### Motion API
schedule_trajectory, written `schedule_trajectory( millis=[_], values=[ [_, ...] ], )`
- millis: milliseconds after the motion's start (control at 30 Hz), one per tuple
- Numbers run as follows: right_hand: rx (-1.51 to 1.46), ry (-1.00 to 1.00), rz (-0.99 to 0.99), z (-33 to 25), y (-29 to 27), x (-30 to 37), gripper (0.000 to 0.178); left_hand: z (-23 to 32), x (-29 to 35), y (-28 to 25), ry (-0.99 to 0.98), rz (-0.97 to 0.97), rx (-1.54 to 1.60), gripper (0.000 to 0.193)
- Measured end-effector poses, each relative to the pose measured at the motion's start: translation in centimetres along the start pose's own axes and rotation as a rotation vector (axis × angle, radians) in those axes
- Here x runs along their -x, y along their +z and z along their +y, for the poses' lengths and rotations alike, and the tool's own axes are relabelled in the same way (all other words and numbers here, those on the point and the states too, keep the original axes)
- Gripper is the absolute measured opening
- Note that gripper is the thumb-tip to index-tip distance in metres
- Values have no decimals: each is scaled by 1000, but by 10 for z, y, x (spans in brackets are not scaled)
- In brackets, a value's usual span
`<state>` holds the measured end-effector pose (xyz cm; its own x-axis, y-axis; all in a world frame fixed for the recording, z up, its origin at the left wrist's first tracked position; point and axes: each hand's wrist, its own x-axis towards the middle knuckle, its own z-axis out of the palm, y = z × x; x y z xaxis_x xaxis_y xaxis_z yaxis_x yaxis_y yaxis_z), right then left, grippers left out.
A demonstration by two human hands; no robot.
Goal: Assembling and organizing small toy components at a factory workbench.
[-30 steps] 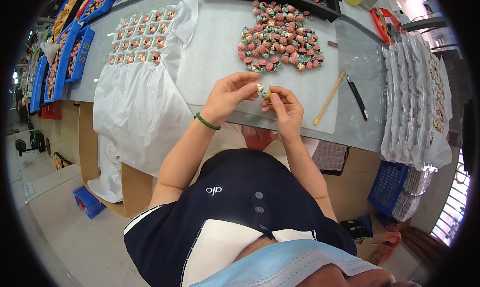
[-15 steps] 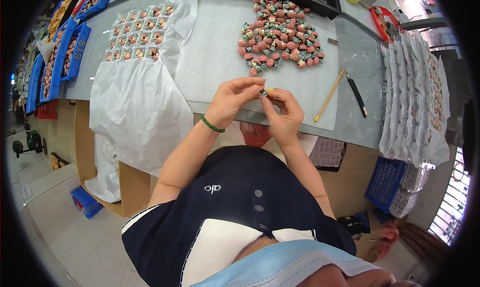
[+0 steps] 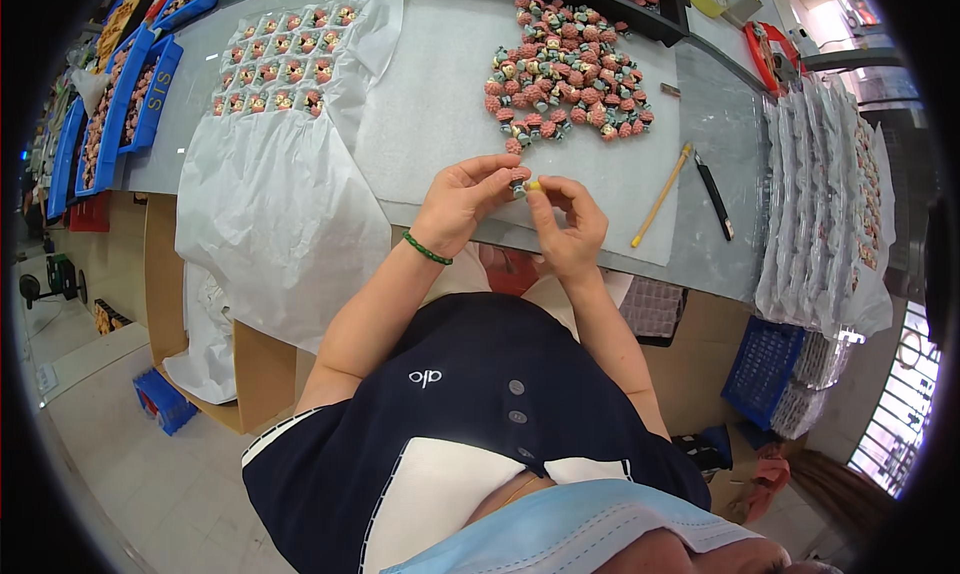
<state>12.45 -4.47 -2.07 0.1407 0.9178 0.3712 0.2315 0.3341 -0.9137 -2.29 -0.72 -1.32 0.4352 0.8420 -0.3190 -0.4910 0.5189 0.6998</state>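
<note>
— Close above the near edge of the bench (image 3: 700, 264), what do the two hands have?
— The left hand (image 3: 462, 206) pinches a small pink strawberry-like piece (image 3: 519, 177) with its fingers (image 3: 503, 174) closed on it; the right hand (image 3: 568, 224) pinches a tiny yellow bit (image 3: 534, 186) just beside it, on the right.
— So they meet?
— Nearly touching, fingertip to fingertip; both hands are equally near.
— And farther off?
— A pile of pink pieces (image 3: 560, 79) lies beyond on the white mat (image 3: 440, 94); a bamboo stick (image 3: 660, 196) and a black pen (image 3: 714, 196) lie to the right.
</note>
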Motion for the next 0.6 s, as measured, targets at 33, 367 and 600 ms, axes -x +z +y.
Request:
schedule_trajectory(
  millis=[33,367,600],
  values=[
    [73,8,6,-1,1,-4,18,3,1,-2,2,0,2,28],
    [69,-22,-14,-11,17,-33,17,20,0,-11,-21,53,30,25],
    [487,-33,195,3,-48,-38,19,17,-2,-5,-47,71,17,21]
  ],
)
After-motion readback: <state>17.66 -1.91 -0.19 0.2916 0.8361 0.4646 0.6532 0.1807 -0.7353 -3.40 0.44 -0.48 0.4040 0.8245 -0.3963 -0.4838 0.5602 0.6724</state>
